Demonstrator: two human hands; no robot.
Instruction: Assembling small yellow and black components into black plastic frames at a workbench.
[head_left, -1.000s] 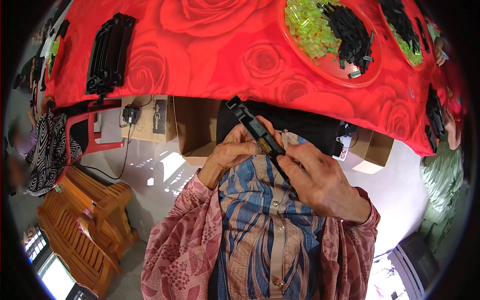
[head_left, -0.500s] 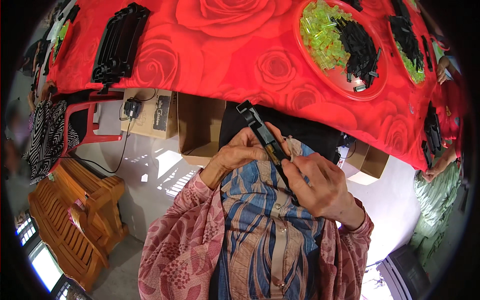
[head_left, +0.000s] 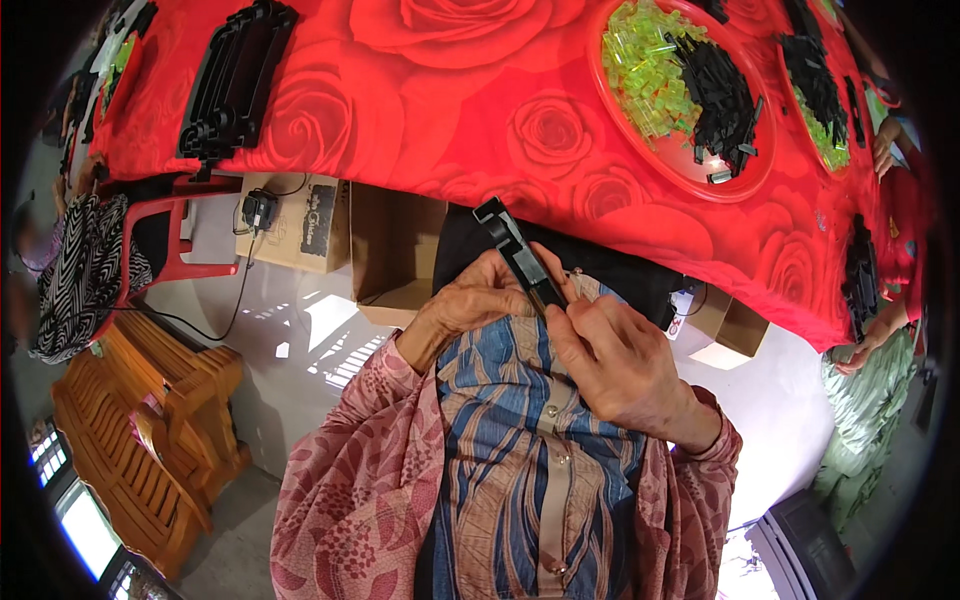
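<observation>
A long black plastic part [head_left: 519, 254] with a bracket-like upper end slants between my two hands, in front of my body and just off the table's near edge. My left hand [head_left: 482, 298] is closed around its middle from the left, thumb lying across it. From the right, my right hand [head_left: 630, 368] has its thumb and fingertips pressed on the lower stretch of the part. Those fingers cover the lower end, and whether they also pinch a small piece there is hidden.
On the red rose-patterned tablecloth [head_left: 430, 130] lie a stack of similar black parts [head_left: 235, 85] and a red tray [head_left: 765, 185] holding yellow-green clear pieces [head_left: 640, 75] and small black strips [head_left: 722, 100]. Cardboard boxes [head_left: 395, 250] stand beneath. Other people's hands [head_left: 885, 145] show at the right.
My right hand's thumb and fingers have shifted slightly up and left along the black part, covering more of its lower end. My left hand keeps its hold.
</observation>
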